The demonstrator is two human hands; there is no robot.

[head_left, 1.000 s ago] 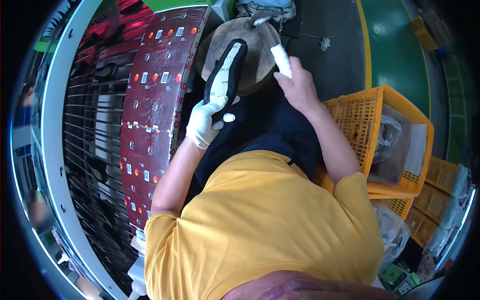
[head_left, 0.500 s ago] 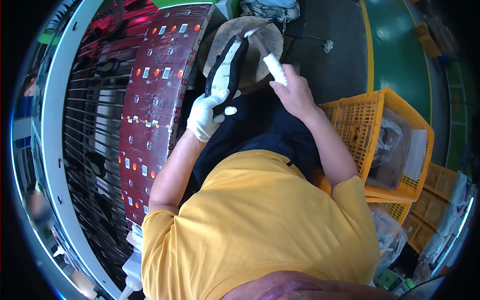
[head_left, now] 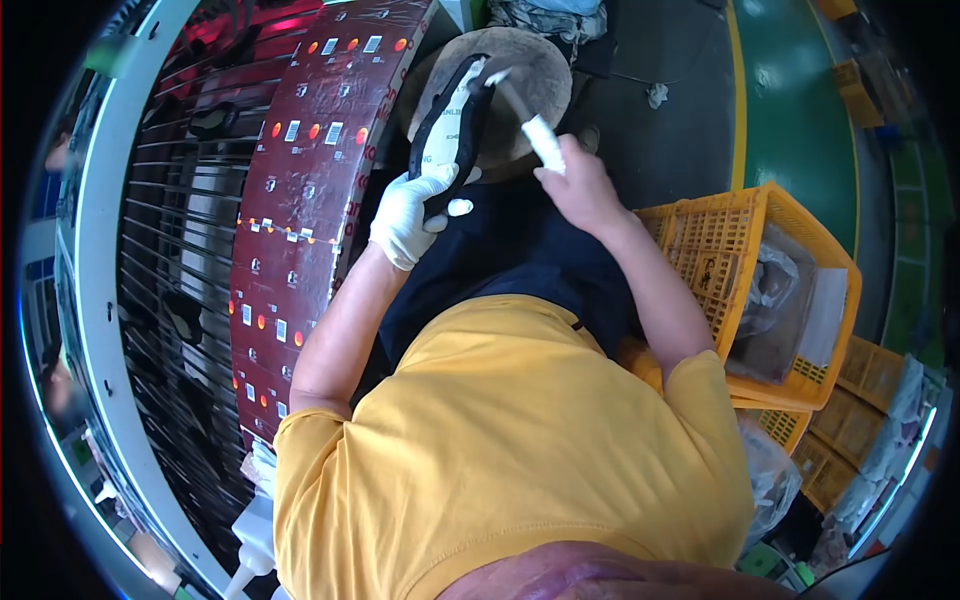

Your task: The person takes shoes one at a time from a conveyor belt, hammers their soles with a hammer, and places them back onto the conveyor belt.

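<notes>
My left hand, in a white glove, is closed around the near end of a black shoe upper. The shoe is bottom up, and a pale printed insole shows inside its folded black edges. My bare right hand is wrapped round the white-bound handle of a hammer. The blurred hammer head lies at the right edge of the shoe's far end; whether it touches cannot be told. Below both is a round, worn block, and the shoe covers part of it.
At my left stands a dark red printed carton, beside a rack of metal bars carrying black shoe pieces. To my right, a yellow crate holds plastic bags and a flat board. A green floor lane runs beyond a yellow line.
The hammer head has come down slightly along the right edge of the shoe's far end. My left hand keeps its hold, and the whole view has shifted a little.
</notes>
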